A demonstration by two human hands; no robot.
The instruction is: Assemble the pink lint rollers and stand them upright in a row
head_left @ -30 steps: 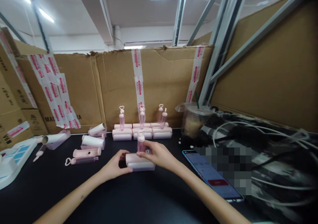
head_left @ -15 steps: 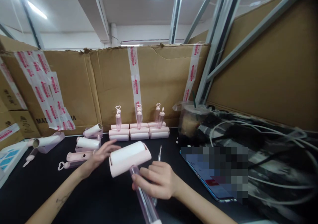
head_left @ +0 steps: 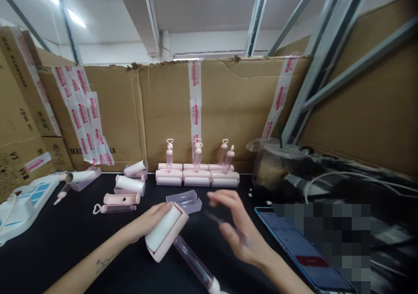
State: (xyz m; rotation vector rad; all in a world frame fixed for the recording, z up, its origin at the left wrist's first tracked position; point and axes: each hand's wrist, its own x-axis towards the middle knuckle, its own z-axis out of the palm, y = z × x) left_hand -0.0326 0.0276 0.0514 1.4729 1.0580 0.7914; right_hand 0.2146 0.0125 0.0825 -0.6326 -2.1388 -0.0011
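Left fingers (head_left: 160, 211) clasp a roller (head_left: 171, 234), cover (head_left: 184, 202) off, roll (head_left: 163, 228) in place, while right fingers (head_left: 228, 199) curl loosely round a thin tool (head_left: 214, 217).

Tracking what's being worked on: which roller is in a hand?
The tilted roller in the left hand; the others, at the back and left, touch neither hand.

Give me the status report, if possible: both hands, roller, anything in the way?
Left hand holding roller by its head. Right hand partly open, blurred slim tool at it, grip unclear. Translucent cover lying just beyond roller.
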